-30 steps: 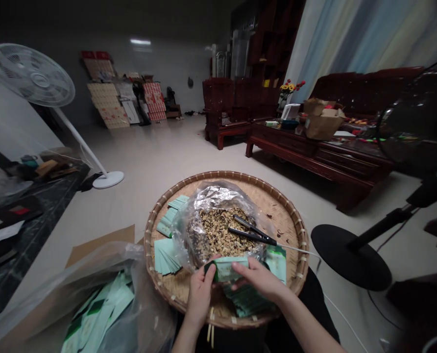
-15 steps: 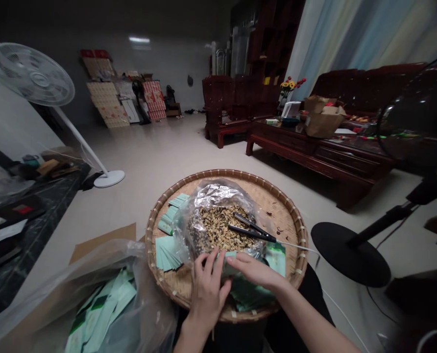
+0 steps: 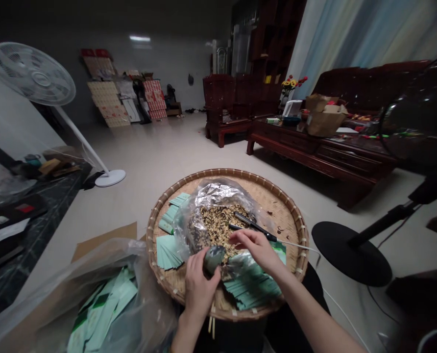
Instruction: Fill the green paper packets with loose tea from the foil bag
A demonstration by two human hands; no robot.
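Left hand [image 3: 199, 289]: fingers closed on a small foil pouch [image 3: 214, 259]. Right hand [image 3: 254, 250]: fingers curled at a foil-lined plastic bag [image 3: 207, 196] of dried flakes [image 3: 218, 228], grip unclear. Bag sits in a round bamboo tray [image 3: 295, 215]; pale-green sachets [image 3: 251, 289] lie below those fingers.

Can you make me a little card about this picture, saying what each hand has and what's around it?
Left hand: holds a small silvery packet
Right hand: above a foil-lined plastic bag of crumbly brown mix, beside black tongs
Under them: a round woven bamboo tray
On the tray: stacks of pale green paper packets
Beside the tray: a clear plastic bag of more green packets
Farther off: a white standing fan, a dark wooden table
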